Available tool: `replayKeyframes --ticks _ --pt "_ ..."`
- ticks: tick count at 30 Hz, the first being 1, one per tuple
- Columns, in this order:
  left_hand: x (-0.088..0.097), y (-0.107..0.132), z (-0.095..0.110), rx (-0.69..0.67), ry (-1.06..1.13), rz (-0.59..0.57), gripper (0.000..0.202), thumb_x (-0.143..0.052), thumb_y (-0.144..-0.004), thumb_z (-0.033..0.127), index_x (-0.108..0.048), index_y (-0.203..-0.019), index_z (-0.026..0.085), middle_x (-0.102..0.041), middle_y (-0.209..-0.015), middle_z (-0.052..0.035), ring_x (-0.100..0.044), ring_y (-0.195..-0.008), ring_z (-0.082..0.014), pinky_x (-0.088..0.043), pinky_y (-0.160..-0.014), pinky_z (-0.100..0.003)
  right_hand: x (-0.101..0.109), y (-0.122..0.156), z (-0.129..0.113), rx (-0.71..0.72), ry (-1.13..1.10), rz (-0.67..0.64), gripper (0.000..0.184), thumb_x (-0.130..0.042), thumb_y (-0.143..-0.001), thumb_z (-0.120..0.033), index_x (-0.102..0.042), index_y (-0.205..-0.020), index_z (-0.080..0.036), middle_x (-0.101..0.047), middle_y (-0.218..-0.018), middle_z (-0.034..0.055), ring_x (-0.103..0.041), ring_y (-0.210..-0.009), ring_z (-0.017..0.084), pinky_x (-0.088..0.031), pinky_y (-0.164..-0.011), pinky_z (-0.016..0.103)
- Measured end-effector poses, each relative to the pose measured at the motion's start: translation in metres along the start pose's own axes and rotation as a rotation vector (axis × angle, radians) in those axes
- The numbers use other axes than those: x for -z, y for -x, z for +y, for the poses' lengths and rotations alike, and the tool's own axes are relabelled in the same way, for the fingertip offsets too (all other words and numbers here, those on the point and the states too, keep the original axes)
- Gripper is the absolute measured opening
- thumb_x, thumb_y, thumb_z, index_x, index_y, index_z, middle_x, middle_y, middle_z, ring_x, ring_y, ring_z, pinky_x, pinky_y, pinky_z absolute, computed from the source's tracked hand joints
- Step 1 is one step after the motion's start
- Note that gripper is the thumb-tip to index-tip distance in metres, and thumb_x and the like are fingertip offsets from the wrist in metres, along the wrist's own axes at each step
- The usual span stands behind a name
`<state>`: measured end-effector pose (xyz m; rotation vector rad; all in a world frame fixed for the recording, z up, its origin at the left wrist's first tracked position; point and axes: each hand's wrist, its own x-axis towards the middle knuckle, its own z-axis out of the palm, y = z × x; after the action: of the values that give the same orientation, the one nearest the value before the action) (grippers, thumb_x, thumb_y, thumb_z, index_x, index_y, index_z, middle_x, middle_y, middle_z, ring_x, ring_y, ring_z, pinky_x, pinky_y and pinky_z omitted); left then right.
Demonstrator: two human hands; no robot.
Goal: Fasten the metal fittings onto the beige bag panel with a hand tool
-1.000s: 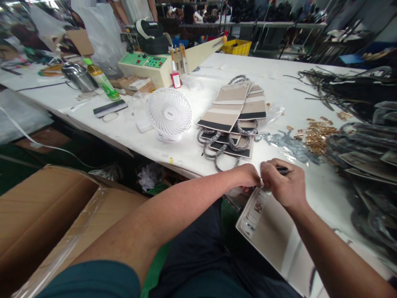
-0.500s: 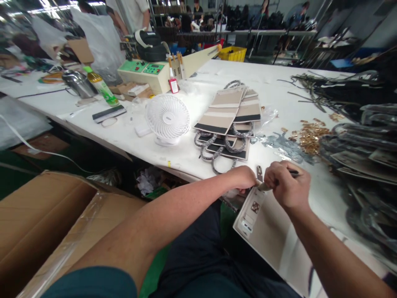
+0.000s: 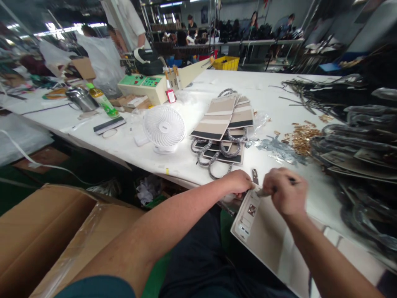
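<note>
A beige bag panel (image 3: 273,225) hangs partly over the table's front edge, with a square metal fitting (image 3: 252,210) and a slotted piece (image 3: 244,229) near its end. My left hand (image 3: 238,182) is closed at the panel's top corner, fingertips pinching its edge. Just right of it, my right hand (image 3: 285,192) is wrapped round a hand tool with a dark handle (image 3: 292,181). The tool's lower end meets the panel beside my left fingertips; its exact kind is hidden by the fist and blur. Close above the corner lies a small metal strip (image 3: 255,176).
Stacked beige panels with wrapped handles (image 3: 217,120) lie ahead, beside a white fan (image 3: 164,127). Gold fittings (image 3: 300,138) and grey metal pieces (image 3: 279,149) are heaped further right. Dark wrapped bag parts (image 3: 359,157) pile at the right. A cardboard box (image 3: 102,236) stands left.
The view has tilted slightly, so the table things sit a little further left. My right fist has turned slightly and blurs, still gripping the tool; my left hand keeps its hold on the panel corner.
</note>
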<state>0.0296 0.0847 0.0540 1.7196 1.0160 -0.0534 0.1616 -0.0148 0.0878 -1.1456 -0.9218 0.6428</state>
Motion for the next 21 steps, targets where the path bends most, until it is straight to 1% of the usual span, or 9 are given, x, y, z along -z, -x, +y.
replayKeyframes --ticks 4,8,10,11,12,14,15,18,21 --pt "0.003 0.008 0.0 -0.031 -0.045 0.022 0.032 -0.067 -0.094 0.034 -0.059 -0.067 0.019 -0.051 -0.048 0.0028 -0.059 -0.045 -0.0152 -0.042 -0.048 -0.023 -0.001 0.006 -0.01 -0.06 0.312 -0.158 0.05 -0.061 -0.096 -0.054 -0.051 -0.058 -0.023 -0.048 -0.053 -0.0019 -0.045 -0.051 0.014 -0.038 -0.052 0.027" --pt "0.011 0.015 0.002 -0.134 -0.112 0.08 0.032 -0.06 -0.096 0.039 -0.058 -0.07 0.02 -0.048 -0.05 0.0032 -0.055 -0.044 -0.0161 -0.04 -0.046 -0.026 0.013 0.033 -0.017 0.017 0.491 -0.154 0.049 -0.067 -0.092 -0.052 -0.05 -0.057 -0.022 -0.046 -0.053 -0.0026 -0.046 -0.051 0.015 -0.033 -0.048 0.028" --pt "0.011 0.024 0.008 -0.186 -0.134 0.12 0.027 -0.056 -0.095 0.035 -0.057 -0.072 0.02 -0.047 -0.052 0.0034 -0.052 -0.045 -0.0164 -0.037 -0.046 -0.027 0.035 0.056 -0.012 0.064 0.648 -0.143 0.035 -0.068 -0.091 -0.048 -0.064 -0.069 -0.022 -0.06 -0.066 -0.0006 -0.059 -0.062 0.019 -0.047 -0.059 0.029" --pt "0.01 0.031 0.012 -0.213 -0.142 0.137 0.025 -0.055 -0.094 0.033 -0.058 -0.073 0.02 -0.047 -0.054 0.0036 -0.051 -0.046 -0.0164 -0.037 -0.048 -0.028 0.049 0.067 -0.008 0.096 0.701 -0.126 0.024 -0.07 -0.089 -0.045 -0.073 -0.081 -0.022 -0.07 -0.081 0.002 -0.068 -0.075 0.022 -0.055 -0.07 0.03" --pt "0.008 0.04 0.019 -0.242 -0.147 0.151 0.022 -0.055 -0.092 0.032 -0.059 -0.074 0.02 -0.048 -0.056 0.0037 -0.052 -0.049 -0.0163 -0.037 -0.05 -0.028 0.065 0.078 -0.004 0.112 0.745 -0.136 0.024 -0.071 -0.089 -0.044 -0.08 -0.101 -0.024 -0.076 -0.103 0.005 -0.074 -0.092 0.025 -0.06 -0.082 0.032" --pt "0.003 0.064 0.035 -0.342 -0.184 0.184 0.021 -0.056 -0.092 0.031 -0.064 -0.077 0.019 -0.055 -0.062 0.003 -0.057 -0.06 -0.0164 -0.039 -0.058 -0.028 0.098 0.093 0.001 0.126 0.834 -0.038 0.046 -0.072 -0.088 -0.045 -0.078 -0.13 -0.028 -0.073 -0.132 0.0084 -0.075 -0.113 0.028 -0.062 -0.095 0.034" --pt "-0.001 0.078 0.044 -0.417 -0.225 0.2 0.021 -0.058 -0.093 0.033 -0.068 -0.08 0.019 -0.06 -0.067 0.0025 -0.06 -0.066 -0.0165 -0.04 -0.062 -0.028 0.113 0.099 0.001 0.125 0.878 -0.017 0.054 -0.074 -0.088 -0.047 -0.076 -0.138 -0.029 -0.071 -0.139 0.0088 -0.074 -0.118 0.029 -0.064 -0.095 0.034" --pt "-0.014 0.119 0.075 -0.686 -0.421 0.242 0.022 -0.063 -0.098 0.037 -0.076 -0.09 0.022 -0.073 -0.08 0.0005 -0.066 -0.076 -0.0173 -0.041 -0.068 -0.029 0.147 0.112 -0.012 0.159 0.922 0.016 0.052 -0.073 -0.092 -0.054 -0.077 -0.14 -0.032 -0.073 -0.14 0.0066 -0.075 -0.12 0.029 -0.065 -0.096 0.032" --pt "-0.034 0.152 0.103 -0.974 -0.655 0.303 0.024 -0.062 -0.104 0.035 -0.074 -0.088 0.022 -0.076 -0.081 -0.0005 -0.068 -0.073 -0.0179 -0.045 -0.067 -0.03 0.17 0.134 -0.038 0.243 0.932 0.093 0.043 -0.07 -0.094 -0.068 -0.088 -0.111 -0.032 -0.083 -0.111 0.0045 -0.081 -0.101 0.027 -0.066 -0.089 0.026"
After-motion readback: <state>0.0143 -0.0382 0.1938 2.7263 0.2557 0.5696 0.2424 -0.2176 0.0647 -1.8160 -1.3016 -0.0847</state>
